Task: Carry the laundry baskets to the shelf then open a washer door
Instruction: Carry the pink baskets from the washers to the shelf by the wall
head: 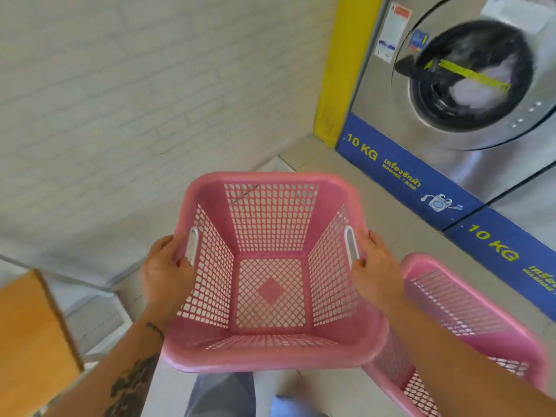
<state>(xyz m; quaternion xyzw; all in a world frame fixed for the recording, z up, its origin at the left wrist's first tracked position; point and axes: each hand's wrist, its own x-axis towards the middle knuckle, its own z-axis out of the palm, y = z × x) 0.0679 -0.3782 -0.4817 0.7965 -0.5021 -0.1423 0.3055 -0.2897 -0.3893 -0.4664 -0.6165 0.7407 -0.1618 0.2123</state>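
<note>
I have my left hand (pixel 167 266) clamped on the left handle and my right hand (pixel 374 267) on the right handle of the empty pink basket (pixel 270 353), lifted level, while the second pink basket (pixel 469 320) sits just right of it.

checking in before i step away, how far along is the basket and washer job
Nothing looks finished. In hand: the left hand and right hand grip the side handles of an empty pink plastic lattice basket, held up. Left: a second pink lattice basket sits lower right, no shelf shows, and the steel washer's round glass door looks shut.
</note>
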